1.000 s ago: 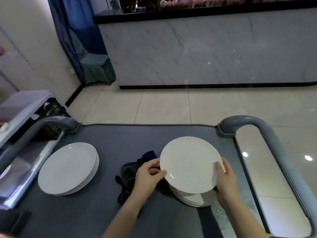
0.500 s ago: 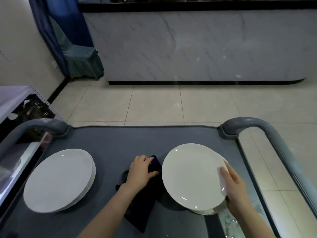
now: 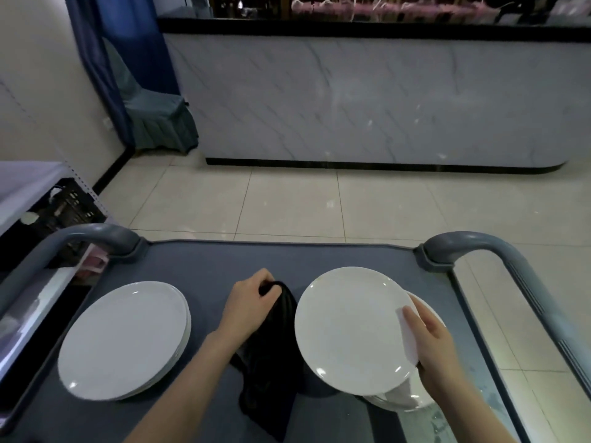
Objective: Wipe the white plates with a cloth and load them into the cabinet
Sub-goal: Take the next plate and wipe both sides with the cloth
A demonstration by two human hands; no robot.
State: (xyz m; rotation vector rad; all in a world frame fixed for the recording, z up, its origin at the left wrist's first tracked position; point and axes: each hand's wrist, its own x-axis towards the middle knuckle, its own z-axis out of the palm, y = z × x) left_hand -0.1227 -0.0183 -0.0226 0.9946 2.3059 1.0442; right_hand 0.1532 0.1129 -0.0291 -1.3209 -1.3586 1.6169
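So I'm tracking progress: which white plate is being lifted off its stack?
The round white plate on the right, tilted up in the right hand; the left stack lies flat.

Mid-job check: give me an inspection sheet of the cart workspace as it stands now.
Surface: dark grey cart top, grey handles at both far corners.
Job's things: left plate stack lying flat; one plate lifted and tilted over the right stack; black cloth between the stacks.
Clutter: nothing seen on the cart.
Hands: left hand gripping the cloth's top end; right hand holding the tilted plate's right rim.
Cables: nothing seen.
Surroundings: tiled floor, marble-look counter ahead, covered chair and blue curtain at far left, black crate left of the cart. No cabinet visible.
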